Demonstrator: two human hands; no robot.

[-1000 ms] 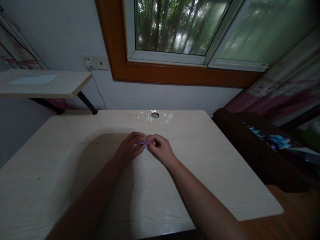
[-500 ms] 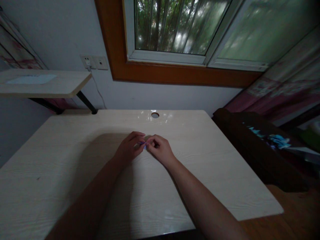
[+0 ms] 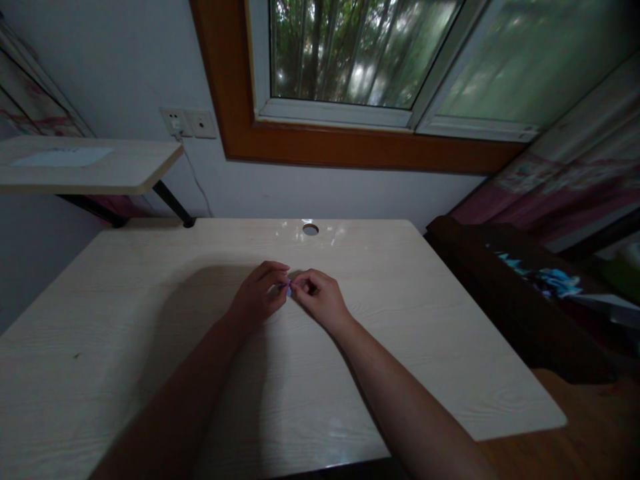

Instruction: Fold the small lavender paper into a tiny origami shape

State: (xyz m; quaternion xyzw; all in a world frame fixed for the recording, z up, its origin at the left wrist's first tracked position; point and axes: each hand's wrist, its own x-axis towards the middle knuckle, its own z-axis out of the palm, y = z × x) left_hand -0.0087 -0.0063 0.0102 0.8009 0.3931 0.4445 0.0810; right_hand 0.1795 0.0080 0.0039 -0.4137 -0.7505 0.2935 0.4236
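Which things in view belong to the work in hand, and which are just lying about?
In the work:
- small purple piece, at both hands' fingertips
- left hand
- right hand

Lying about:
- pale sheet on the raised shelf
- crumpled blue item, far right

the desk (image 3: 425, 347) looks wood-grained and glossy; the window surround (image 3: 360, 148), smooth wood; the curtains (image 3: 570, 157), cloth
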